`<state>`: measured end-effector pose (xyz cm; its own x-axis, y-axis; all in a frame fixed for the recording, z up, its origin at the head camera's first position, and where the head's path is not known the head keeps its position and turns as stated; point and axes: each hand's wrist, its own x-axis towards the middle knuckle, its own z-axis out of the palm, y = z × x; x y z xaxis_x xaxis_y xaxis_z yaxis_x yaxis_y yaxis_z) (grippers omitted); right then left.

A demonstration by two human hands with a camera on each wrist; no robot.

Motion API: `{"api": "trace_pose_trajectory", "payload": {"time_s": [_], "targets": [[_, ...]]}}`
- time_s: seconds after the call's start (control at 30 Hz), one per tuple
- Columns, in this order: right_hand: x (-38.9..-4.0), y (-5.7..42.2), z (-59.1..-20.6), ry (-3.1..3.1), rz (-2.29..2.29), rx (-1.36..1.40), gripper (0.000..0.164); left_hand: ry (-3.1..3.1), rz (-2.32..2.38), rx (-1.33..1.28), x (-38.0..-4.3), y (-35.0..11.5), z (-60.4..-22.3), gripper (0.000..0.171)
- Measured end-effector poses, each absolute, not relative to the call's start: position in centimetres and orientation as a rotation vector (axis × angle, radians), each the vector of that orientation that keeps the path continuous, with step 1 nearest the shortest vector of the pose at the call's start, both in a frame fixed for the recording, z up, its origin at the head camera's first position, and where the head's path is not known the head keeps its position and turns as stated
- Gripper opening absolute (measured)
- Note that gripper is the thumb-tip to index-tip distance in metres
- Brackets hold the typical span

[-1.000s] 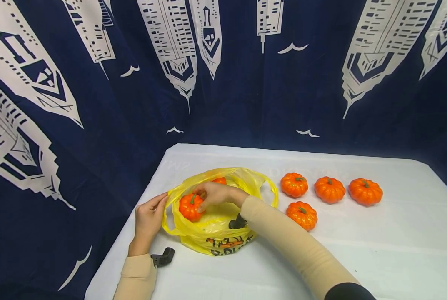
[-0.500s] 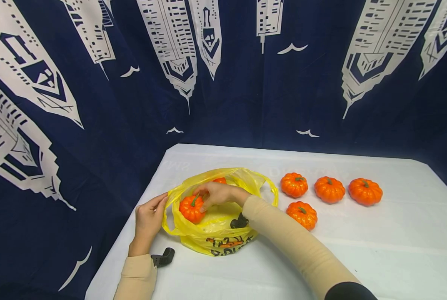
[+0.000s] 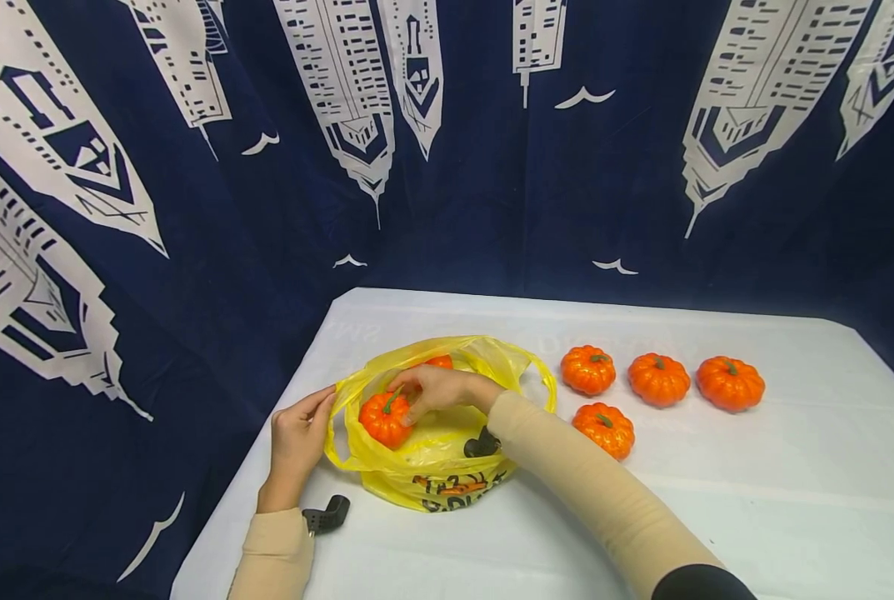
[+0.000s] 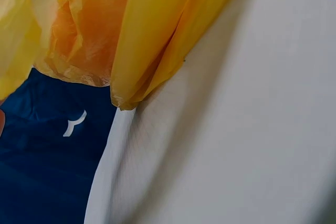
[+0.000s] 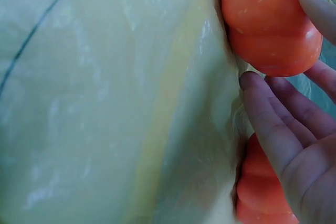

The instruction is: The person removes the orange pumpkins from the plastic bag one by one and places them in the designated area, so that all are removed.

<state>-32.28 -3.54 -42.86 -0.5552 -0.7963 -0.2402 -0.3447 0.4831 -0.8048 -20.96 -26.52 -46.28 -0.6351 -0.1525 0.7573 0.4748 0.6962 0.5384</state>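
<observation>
R hand pinches a ribbed orange pumpkin down inside the yellow plastic carrier bag: thumb on one side, fingers on the other, spread abt as wide as the pumpkin, its green stem up by the fingertips. R wrist view has the fingers only loosely bent, so I'd call it a light hold; can't tell how hard they press. L hand pinches the bag's rim b/w thumb & fingers, left of the R grip.

Change vs. 1 s ago: v. small. R hand & pumpkin have slid a touch right together, & the black wrist cam below the R wrist went w/ them. L hand & bag look the same. My read: pumpkin isn't let go yet; it moves w/ the hand, so it's prob. being adjusted in the bag, not sitting free.

Second pumpkin is in the bag too, just beyond the R grip & partly hidden. Four loose pumpkins sit outside the bag on the white tablecloth, well right of the grip, the nearest-in one close by the tan R sleeve; no hand's on any of them.
</observation>
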Motion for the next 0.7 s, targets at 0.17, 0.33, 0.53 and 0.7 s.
{"api": "trace_pose_trajectory", "payload": {"time_s": [0.17,0.33,0.53,0.7], "targets": [[-32.10,-3.61,-42.81,2.115,-0.937,-0.938,0.067,-2.052,-0.949,-0.251,-21.02,-26.42,-46.28,0.018],[-32.14,-3.37,-42.76,2.127,-0.940,-0.941,0.065,-2.051,-0.955,-0.265,-21.07,-26.41,-46.22,0.018],[-32.28,-3.02,-42.78,2.098,-0.962,-0.953,0.063,-2.070,-0.934,-0.257,-21.05,-26.50,-46.23,0.018],[-32.28,-2.72,-42.72,2.075,-0.980,-0.972,0.062,-2.075,-0.925,-0.253,-21.06,-26.53,-46.28,0.018]]}}
